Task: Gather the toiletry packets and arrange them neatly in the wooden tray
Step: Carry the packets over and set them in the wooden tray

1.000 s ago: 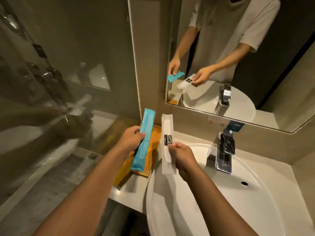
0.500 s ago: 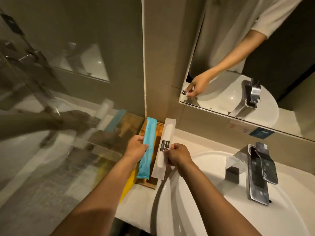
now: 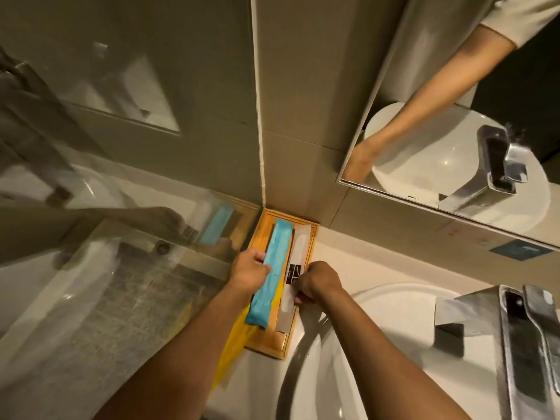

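Two hands reach over the wooden tray [image 3: 309,241], which sits in the corner beside the sink [image 3: 378,344]. At the tray's near end, something yellow [image 3: 235,350] pokes out under the left arm; I cannot tell what it is. The left hand [image 3: 250,272] pinches the blue packet [image 3: 271,275] by its side edge. The right hand [image 3: 318,283] has its fingers curled tight on the white packet [image 3: 292,277], near its black label. Both packets lie long-ways over the tray, side by side, blue on the left. I think the job is almost done: the hands only need to let go and straighten them. Whether the packets lie flat on the tray floor is hard to see. Behind the tray is the wall.
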